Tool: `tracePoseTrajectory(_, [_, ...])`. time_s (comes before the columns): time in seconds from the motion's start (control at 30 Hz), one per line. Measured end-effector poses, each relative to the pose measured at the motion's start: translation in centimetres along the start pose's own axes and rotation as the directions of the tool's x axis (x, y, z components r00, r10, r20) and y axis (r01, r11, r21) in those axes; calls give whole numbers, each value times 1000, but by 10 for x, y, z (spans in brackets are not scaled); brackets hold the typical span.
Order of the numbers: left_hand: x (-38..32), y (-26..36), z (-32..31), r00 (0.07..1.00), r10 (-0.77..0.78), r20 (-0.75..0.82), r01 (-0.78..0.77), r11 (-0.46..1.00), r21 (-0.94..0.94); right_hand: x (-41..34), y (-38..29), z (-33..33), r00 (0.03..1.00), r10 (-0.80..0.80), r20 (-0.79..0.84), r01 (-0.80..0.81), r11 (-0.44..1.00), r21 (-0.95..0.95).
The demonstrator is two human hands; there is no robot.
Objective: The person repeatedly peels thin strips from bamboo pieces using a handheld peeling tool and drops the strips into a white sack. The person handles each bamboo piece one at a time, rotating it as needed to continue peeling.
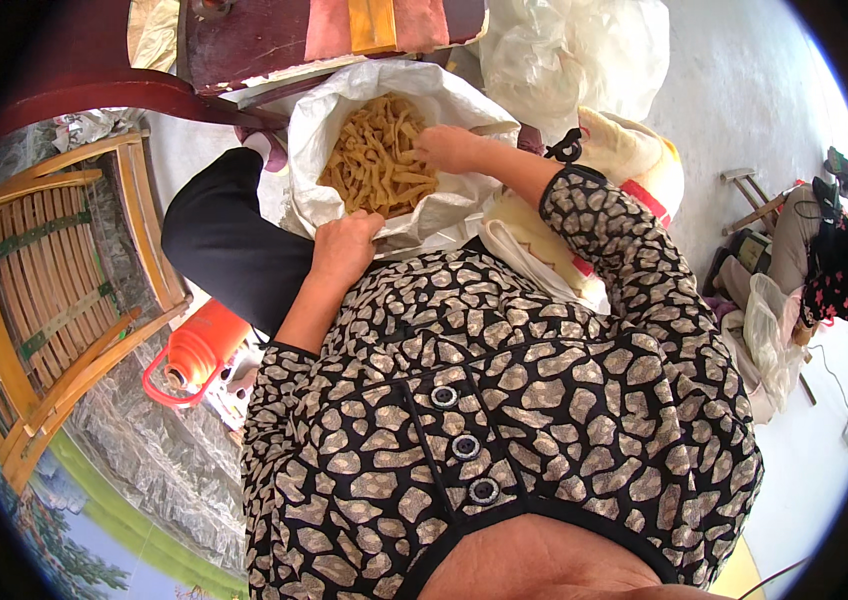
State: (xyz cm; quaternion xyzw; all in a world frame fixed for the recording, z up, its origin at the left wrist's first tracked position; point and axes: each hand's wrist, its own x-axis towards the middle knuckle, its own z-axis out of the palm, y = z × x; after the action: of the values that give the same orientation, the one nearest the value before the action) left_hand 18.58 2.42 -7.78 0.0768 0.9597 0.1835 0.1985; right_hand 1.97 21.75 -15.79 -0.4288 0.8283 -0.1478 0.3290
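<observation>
A white woven sack (310,161) stands between my knees with its mouth turned wide. Inside lies a heap of tan dried strips (375,161), their exact kind unclear. My left hand (349,244) has its fingers curled over the near rim of the sack. At the right side of the heap, inside the mouth, is my right hand (448,148). Its fingers are bent against the strips, and the fingertips are partly hidden, so whether it grips a strip is unclear.
A dark red wooden table (259,45) stands just beyond the sack. Clear plastic bags (574,52) and a cream bag (619,150) are to the right. Leftward are a slatted bamboo chair (48,262) and an orange bottle (206,341). Another person (806,247) sits far right.
</observation>
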Motion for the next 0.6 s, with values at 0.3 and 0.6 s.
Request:
tracePoseTrajectory(0.3, [30,22,-13,945,-237,-225,19,727,-686,-97,-93,-141,970,-132,-204,240,381,893])
tracePoseTrajectory(0.6, [70,29,-9,991,-123,50,112,565,-817,-187,-118,-217,446,-47,-894,878,219,426])
